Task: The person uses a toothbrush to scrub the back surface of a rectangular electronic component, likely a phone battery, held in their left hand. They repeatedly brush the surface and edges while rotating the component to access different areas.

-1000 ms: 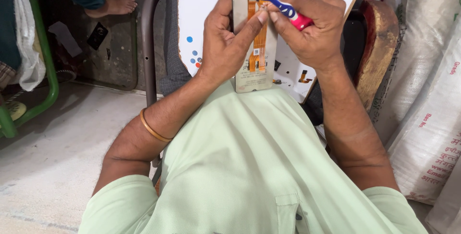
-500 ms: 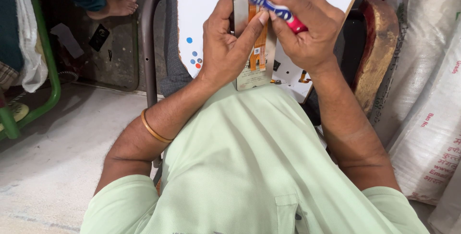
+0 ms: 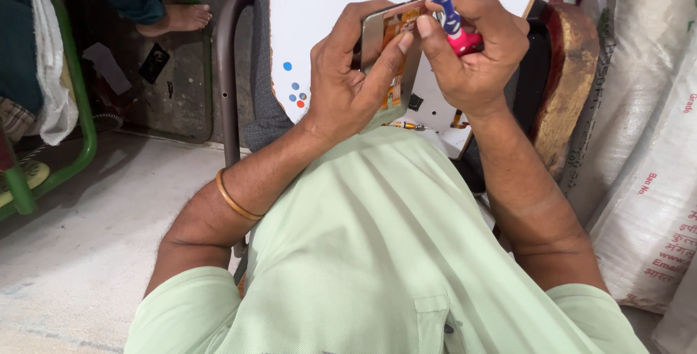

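Cradling an opened phone with its back cover off, the left hand wraps round the left edge of the device, fingers curled behind it and the thumb laid across the front. That grip braces the phone and tilts its exposed inside, with orange flex strips showing, up toward the face. The right hand is closed round the pink end of a blue and white toothbrush, pinching it between thumb and forefinger. The bristle end sits at the far top corner of the phone; whether the bristles touch it I cannot tell. Holding the brush short, close to the head, seems to give fine control over a small spot.

Both hands are raised above the lap, just over the near edge of a white worktop, which slopes away and carries a few coloured dots at its left. A small screwdriver lies on the board just under the phone, within easy reach.

A thin orange bangle rings the left forearm. Sacks stand at the right. Far left, another person's bare foot rests on the floor beside a green frame.
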